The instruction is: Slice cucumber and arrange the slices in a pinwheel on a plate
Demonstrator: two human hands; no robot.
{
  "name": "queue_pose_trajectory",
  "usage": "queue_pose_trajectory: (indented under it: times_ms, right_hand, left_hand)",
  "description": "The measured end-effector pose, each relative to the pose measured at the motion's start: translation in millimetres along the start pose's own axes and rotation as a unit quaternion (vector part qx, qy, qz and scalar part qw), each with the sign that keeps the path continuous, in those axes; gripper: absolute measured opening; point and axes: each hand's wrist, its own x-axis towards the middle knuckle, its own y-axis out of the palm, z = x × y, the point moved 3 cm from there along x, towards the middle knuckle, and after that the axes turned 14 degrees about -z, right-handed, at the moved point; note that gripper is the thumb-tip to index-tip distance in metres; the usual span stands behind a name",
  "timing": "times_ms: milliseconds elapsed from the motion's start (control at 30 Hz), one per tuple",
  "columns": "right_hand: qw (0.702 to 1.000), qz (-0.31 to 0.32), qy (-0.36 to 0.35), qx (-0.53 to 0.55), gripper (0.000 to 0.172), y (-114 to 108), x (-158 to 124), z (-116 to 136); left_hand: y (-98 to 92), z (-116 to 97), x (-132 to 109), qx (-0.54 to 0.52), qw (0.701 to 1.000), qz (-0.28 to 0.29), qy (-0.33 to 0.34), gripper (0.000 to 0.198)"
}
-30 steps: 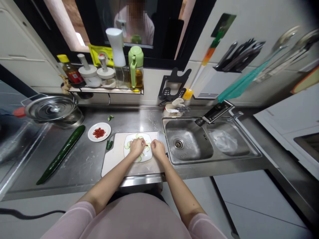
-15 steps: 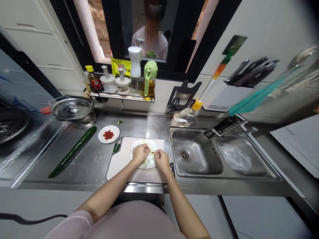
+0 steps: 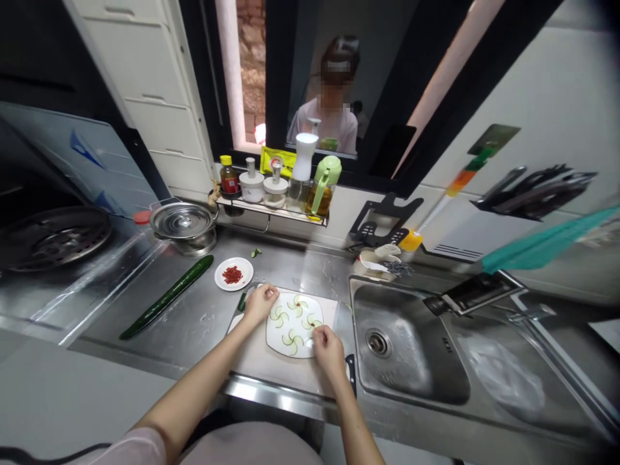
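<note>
A white square plate (image 3: 293,346) lies on a white cutting board (image 3: 259,361) at the counter's front edge, with cucumber slices (image 3: 293,304) arranged in pinwheel shapes on it. My left hand (image 3: 259,302) rests at the plate's upper left corner, fingers curled on its rim. My right hand (image 3: 327,343) sits at the plate's right edge, fingers pinched together over a slice; what they hold is too small to make out. A small round dish of red chilli pieces (image 3: 233,274) stands left of the board.
A whole cucumber (image 3: 167,297) lies on the steel counter at left, with a lidded pot (image 3: 183,223) behind it. A shelf with an oil bottle (image 3: 323,186) and jars runs along the wall. A steel sink (image 3: 407,349) and faucet (image 3: 472,294) are to the right. A knife (image 3: 349,373) lies beside the board.
My hands have drawn apart from the plate's middle to its left corner and right edge, uncovering the cucumber pinwheels. The camera has tilted up, showing more of the window and wall.
</note>
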Motion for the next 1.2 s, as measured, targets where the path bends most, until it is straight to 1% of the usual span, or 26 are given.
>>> queue_pose_trajectory:
  times_ms: [167, 367, 500, 633, 733, 833, 1000, 1100, 1200]
  right_hand:
    - [1.0, 0.002, 0.009, 0.013, 0.036, -3, -1, 1]
    - [0.999, 0.008, 0.023, 0.024, 0.037, -4, 1, 6]
    - [0.999, 0.019, 0.029, 0.023, 0.037, -3, 1, 10]
    - [0.999, 0.013, 0.039, 0.027, 0.039, -3, 1, 13]
    - [0.998, 0.017, 0.046, 0.028, 0.04, -2, 1, 15]
    - [0.998, 0.022, 0.051, 0.029, 0.039, -2, 0, 16]
    - [0.998, 0.028, 0.055, 0.023, 0.039, -2, -2, 17]
    - [0.998, 0.031, 0.056, 0.016, 0.039, -2, -4, 14]
    - [0.997, 0.033, 0.062, 0.011, 0.041, -3, -6, 9]
  left_hand:
    - [-17.6, 37, 31, 0.026, 0.998, -0.042, -0.038, 0.016]
    - [-36.9, 79, 55, 0.074, 0.99, -0.074, -0.091, 0.017]
    - [-48.7, 103, 70, 0.106, 0.984, -0.087, -0.117, 0.021]
    - [-62.0, 122, 90, 0.157, 0.974, -0.102, -0.128, 0.026]
    - [-70.8, 130, 108, 0.21, 0.966, -0.113, -0.098, 0.028]
    - [-74.0, 133, 128, 0.253, 0.962, -0.099, -0.037, 0.031]
    - [-66.9, 134, 150, 0.289, 0.956, -0.037, 0.043, 0.033]
    - [-60.4, 135, 156, 0.299, 0.951, -0.003, 0.077, 0.032]
    - [-55.2, 138, 159, 0.302, 0.948, 0.024, 0.097, 0.032]
